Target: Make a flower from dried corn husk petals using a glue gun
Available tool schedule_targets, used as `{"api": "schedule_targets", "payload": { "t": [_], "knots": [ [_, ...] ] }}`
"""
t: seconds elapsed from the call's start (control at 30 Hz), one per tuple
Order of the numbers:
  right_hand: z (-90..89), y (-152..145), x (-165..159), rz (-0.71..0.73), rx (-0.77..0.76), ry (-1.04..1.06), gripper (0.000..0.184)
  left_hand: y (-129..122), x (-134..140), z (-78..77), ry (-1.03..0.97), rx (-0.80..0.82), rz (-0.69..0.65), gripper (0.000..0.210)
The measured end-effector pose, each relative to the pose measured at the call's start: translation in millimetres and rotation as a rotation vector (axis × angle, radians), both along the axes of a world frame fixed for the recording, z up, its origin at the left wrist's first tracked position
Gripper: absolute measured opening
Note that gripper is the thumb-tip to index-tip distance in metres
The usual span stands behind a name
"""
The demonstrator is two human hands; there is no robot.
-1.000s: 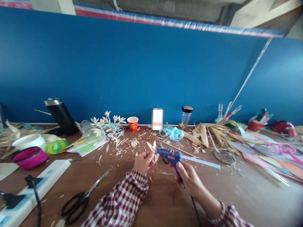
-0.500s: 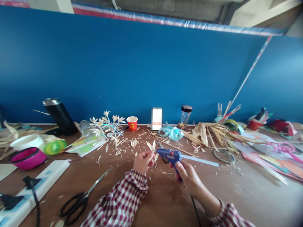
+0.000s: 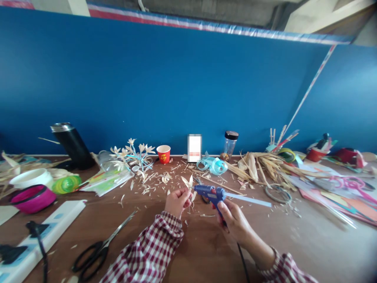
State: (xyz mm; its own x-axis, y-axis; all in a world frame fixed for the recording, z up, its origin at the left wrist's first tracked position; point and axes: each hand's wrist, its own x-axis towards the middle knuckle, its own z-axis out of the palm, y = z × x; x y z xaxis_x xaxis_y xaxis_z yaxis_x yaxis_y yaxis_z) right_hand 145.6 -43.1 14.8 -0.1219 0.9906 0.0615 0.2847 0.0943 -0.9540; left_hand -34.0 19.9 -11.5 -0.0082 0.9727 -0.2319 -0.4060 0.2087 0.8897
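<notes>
Holding pale petals [image 3: 187, 182], gluing apparently incomplete, at frame centre in a pinched left hand [image 3: 176, 202]; aiming a blue glue gun [image 3: 209, 192] toward them, gripped in a curled right hand [image 3: 235, 221]. Seemingly finished already: blue-stemmed flowers [image 3: 131, 152], left of centre.

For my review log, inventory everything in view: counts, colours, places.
Pistol-shaped plastic glue gun: 1, blue, centre
Slender pointed petals: several, cream, centre
Long metal scissors: 1, black-handled, front left
Long power strip: 1, white, front left
Round container: 1, magenta, left
Round tub: 1, white, left
Cylindrical flask: 1, black, back left
Petalled flowers: several, cream, back left
Tapered cups: 2, red, back centre and right
Curled ribbon: uncounted, light blue, back centre
Lidded jar: 1, clear, back, right-of-centre
Dried husks: many, straw-coloured, both sides
Tabletop: 1, brown, beneath
Partition: 1, blue, behind
Smaller clutter: uncountable, mixed colours, throughout
Left hand: 1, checked sleeve, at petals
Right hand: 1, checked sleeve, on glue gun
</notes>
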Motion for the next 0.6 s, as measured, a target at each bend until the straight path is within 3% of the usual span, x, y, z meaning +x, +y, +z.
{"api": "schedule_targets", "payload": {
  "t": [0.6],
  "knots": [
    [-0.1, 0.9, -1.4, -0.015, 0.019, -0.013, 0.048, 0.0, 0.5, 1.3, 0.006, 0.002, 0.011, 0.038]
  ]
}}
